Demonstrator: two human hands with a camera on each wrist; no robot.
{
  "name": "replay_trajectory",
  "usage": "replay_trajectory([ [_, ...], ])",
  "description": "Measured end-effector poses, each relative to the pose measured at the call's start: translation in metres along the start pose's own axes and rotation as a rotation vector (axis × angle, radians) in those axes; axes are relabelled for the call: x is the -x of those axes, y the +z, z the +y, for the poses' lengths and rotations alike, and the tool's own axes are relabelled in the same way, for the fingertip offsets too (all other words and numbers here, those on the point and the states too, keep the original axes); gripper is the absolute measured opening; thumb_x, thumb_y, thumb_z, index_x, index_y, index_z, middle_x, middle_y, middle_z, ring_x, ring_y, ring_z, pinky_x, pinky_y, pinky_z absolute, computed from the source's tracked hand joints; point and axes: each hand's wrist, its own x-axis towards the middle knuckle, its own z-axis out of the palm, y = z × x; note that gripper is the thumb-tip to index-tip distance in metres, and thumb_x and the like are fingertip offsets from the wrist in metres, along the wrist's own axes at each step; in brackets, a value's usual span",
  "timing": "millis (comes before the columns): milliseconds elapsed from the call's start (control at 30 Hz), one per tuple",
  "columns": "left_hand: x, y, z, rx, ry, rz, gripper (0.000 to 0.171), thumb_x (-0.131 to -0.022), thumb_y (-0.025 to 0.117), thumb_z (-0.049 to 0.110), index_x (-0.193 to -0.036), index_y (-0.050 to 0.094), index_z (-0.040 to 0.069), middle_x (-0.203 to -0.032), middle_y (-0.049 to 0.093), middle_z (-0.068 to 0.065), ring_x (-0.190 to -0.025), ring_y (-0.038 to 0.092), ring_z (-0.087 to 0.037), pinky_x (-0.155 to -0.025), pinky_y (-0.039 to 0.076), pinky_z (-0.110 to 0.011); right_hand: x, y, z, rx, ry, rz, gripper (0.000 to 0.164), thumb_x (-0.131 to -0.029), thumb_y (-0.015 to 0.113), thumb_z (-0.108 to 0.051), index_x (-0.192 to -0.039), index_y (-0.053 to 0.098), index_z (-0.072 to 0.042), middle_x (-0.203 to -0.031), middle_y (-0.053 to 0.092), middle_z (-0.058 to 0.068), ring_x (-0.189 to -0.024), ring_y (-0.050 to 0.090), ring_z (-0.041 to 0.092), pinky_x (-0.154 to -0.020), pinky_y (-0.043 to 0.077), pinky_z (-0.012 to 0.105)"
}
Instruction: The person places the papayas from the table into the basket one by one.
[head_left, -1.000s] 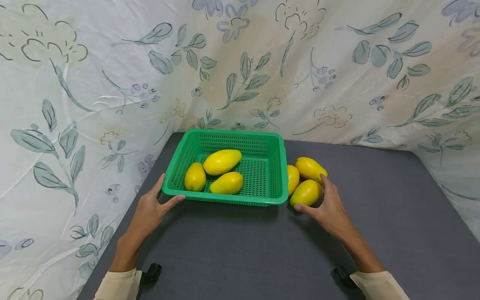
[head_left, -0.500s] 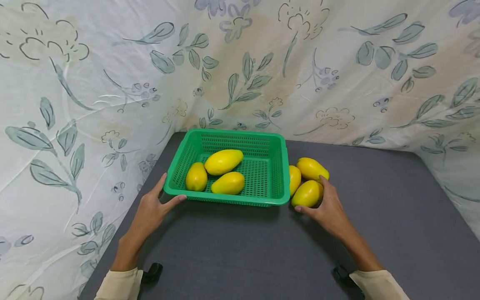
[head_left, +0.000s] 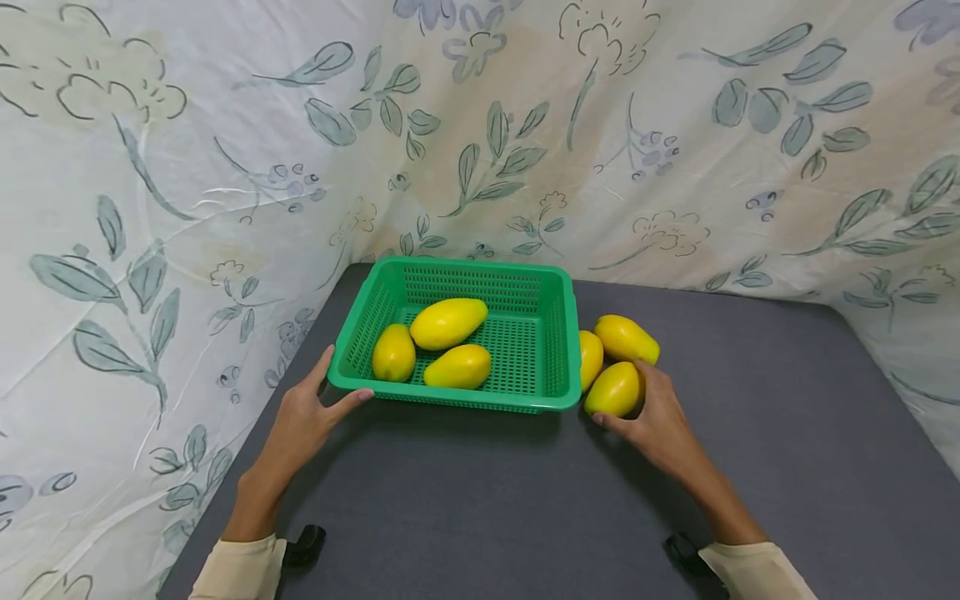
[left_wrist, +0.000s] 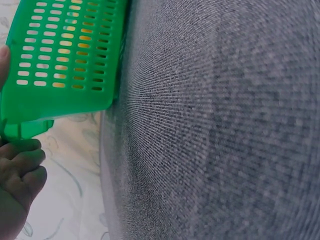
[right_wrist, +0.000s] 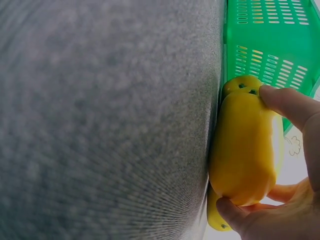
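Observation:
My left hand [head_left: 300, 425] grips the near left corner of a green plastic basket [head_left: 465, 401], thumb on the front rim and fingers along its left side. Three yellow mangoes lie in the basket: a large mango [head_left: 448, 323] at the back, a second mango [head_left: 393, 354] at the left and a third mango [head_left: 459, 367] in front. To the right of the basket my right hand [head_left: 663, 425] holds the nearest mango [right_wrist: 245, 150] between thumb and fingers. It lies low at the table surface in the right wrist view.
Two more mangoes lie beyond the held one: a mango [head_left: 627, 338] at the back and another mango [head_left: 591, 358] partly hidden by the basket's right wall. Everything stands on a dark grey cloth-covered table [head_left: 480, 500]. A floral curtain [head_left: 675, 167] borders its back and left side.
The fingers of my right hand have drawn in from beside the back mango onto the nearest mango. My left hand and the basket stay in place.

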Motion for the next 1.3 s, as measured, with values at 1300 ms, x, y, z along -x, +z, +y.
replay_trajectory([
  [1300,0.001,0.0,0.001,0.009,-0.019,-0.015,0.099,-0.097,0.08,0.037,-0.168,0.021,-0.001,-0.164,0.038,-0.03,-0.124,0.056,-0.043,-0.104,0.045,-0.062,0.009,-0.011,-0.005,-0.085,-0.024,0.151,0.106,-0.089,0.088,-0.033,-0.164,0.024,0.006,-0.16,0.029,0.034,-0.131,0.044,0.047,-0.103,0.043,0.066],
])
